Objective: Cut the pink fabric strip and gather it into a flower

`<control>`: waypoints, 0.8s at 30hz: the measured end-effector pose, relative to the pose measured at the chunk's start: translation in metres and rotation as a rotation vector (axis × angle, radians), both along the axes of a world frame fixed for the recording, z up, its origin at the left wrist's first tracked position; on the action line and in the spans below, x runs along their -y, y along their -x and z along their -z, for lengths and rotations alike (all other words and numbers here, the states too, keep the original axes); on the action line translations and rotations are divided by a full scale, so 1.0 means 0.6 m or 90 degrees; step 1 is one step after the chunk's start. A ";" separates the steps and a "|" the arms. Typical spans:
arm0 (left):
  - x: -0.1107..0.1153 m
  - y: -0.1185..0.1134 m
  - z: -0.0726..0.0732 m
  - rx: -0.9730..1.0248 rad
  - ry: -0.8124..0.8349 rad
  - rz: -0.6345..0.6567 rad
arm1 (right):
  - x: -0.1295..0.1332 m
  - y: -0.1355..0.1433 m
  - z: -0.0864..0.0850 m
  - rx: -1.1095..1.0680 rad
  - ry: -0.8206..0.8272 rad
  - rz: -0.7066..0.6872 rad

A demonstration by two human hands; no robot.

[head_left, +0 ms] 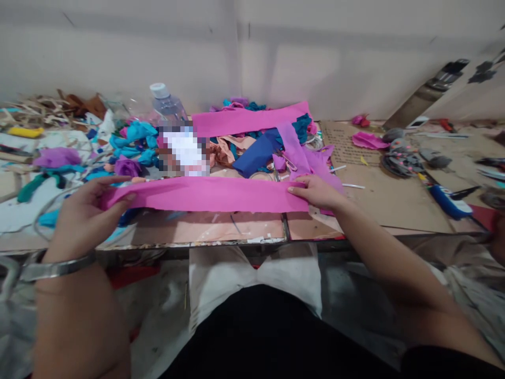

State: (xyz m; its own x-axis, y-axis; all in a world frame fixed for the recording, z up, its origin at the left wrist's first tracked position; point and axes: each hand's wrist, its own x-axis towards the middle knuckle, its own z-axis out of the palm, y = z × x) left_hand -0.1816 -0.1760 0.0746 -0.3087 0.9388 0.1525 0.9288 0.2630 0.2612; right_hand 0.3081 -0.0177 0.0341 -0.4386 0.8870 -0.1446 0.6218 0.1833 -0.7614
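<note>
A long pink crepe paper strip [213,193] stretches level between both hands, just above the table's front edge. My left hand [92,208] pinches its left end between thumb and fingers; a metal watch band is on that wrist. At the other end, my right hand [315,192] has its thumb on top of the strip and the fingers mostly hidden behind. Past the strip lie a second pink paper strip [244,120], a folded dark blue paper piece [258,153] and a crumpled violet paper piece [305,158].
A clear bottle [169,108] with a white cap stands behind. Blue paper scraps [136,139] heap at left beside a yellow tool [26,132]. On the right are a cardboard sheet [379,195], a blue object [450,201], a tall flask [426,95] and part of another person's hand [497,237].
</note>
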 end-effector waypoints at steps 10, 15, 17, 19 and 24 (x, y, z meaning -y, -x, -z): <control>-0.037 -0.057 0.006 -0.175 -0.123 0.031 | -0.010 0.087 0.010 0.163 -0.158 -0.154; -0.050 -0.102 0.006 -0.221 -0.097 0.018 | -0.026 0.108 0.021 0.123 -0.191 -0.187; -0.063 -0.094 0.006 -0.251 -0.064 0.020 | -0.032 0.105 0.027 0.087 -0.196 -0.192; -0.079 -0.076 0.006 -0.285 0.020 0.056 | -0.037 0.097 0.033 0.042 -0.199 -0.194; -0.105 -0.050 0.011 -0.325 0.196 0.116 | -0.051 0.065 0.035 -0.057 -0.183 -0.154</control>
